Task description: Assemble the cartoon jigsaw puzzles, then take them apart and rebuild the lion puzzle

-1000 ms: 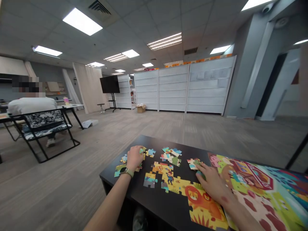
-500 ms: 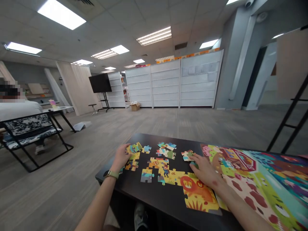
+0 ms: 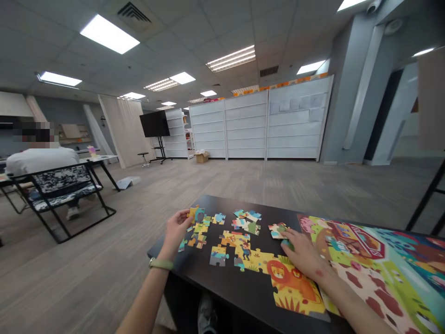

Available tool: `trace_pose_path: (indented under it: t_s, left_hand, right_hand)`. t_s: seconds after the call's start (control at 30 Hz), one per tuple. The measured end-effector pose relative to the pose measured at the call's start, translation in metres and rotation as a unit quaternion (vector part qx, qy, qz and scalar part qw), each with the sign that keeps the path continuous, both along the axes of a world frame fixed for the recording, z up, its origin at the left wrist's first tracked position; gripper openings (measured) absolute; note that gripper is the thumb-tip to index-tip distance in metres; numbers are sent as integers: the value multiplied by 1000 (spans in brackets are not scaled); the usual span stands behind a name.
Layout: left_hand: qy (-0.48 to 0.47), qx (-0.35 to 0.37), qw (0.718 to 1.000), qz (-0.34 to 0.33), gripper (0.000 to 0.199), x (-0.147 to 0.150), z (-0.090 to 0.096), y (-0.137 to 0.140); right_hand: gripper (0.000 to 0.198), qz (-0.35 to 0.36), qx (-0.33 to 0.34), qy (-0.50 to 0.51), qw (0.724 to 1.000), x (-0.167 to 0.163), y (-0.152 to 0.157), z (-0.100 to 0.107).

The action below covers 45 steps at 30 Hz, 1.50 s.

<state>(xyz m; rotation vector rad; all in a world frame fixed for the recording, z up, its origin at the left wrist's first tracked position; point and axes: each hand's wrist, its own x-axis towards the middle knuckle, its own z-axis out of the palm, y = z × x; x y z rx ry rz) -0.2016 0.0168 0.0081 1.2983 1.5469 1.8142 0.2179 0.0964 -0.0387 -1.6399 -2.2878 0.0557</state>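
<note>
My left hand (image 3: 176, 232) pinches a yellow jigsaw puzzle piece (image 3: 197, 215) with a greenish-blue figure, lifted at the table's left end. Close by lie loose yellow puzzle pieces (image 3: 200, 228) and a blue piece (image 3: 219, 218). My right hand (image 3: 301, 250) lies with fingers stretched over a pale piece (image 3: 277, 230), its thumb apart near a greenish one that is partly covered. In front of me is a joined section with lions (image 3: 294, 283), connected to yellow pieces on its left. A separate piece (image 3: 219, 256) sits left of that section.
The dark table (image 3: 225, 283) also bears a small group of pieces (image 3: 247, 221) at its far side. A large colourful animal picture sheet (image 3: 368, 273) covers its right end. A person (image 3: 43, 160) sits on a chair (image 3: 66, 181) at the far left.
The piece in my left hand has been raised and tilted up off the loose pieces. My right hand stays in place. The whole view has shifted slightly to the left.
</note>
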Motion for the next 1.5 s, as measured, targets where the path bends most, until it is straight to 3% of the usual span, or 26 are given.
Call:
trace_pose_path:
  t_s: [0.27, 0.4, 0.57, 0.77, 1.1, 1.27, 1.5]
  left_hand:
    - [-58, 19, 995, -73, 58, 51, 16, -29]
    - [25, -27, 991, -127, 54, 59, 9, -30]
    - [126, -84, 965, -215, 36, 76, -9, -18]
    - [234, -105, 940, -226, 32, 92, -18, -4]
    - [321, -130, 911, -224, 25, 89, -15, -4]
    - [349, -107, 909, -203, 24, 85, -7, -11]
    - [371, -142, 878, -268, 56, 53, 0, -44]
  right_hand:
    - [47, -1, -12, 16, 1000, -1, -2, 3]
    - [46, -8, -23, 19, 1000, -3, -9, 10]
    - [46, -3, -24, 14, 1000, -5, -13, 13]
    - [47, -3, -29, 7, 1000, -4, -13, 14]
    - [46, -8, -41, 8, 999, -6, -16, 20]
    - [47, -4, -44, 10, 999, -5, -17, 21]
    - [48, 0, -47, 18, 999, -5, -18, 21]
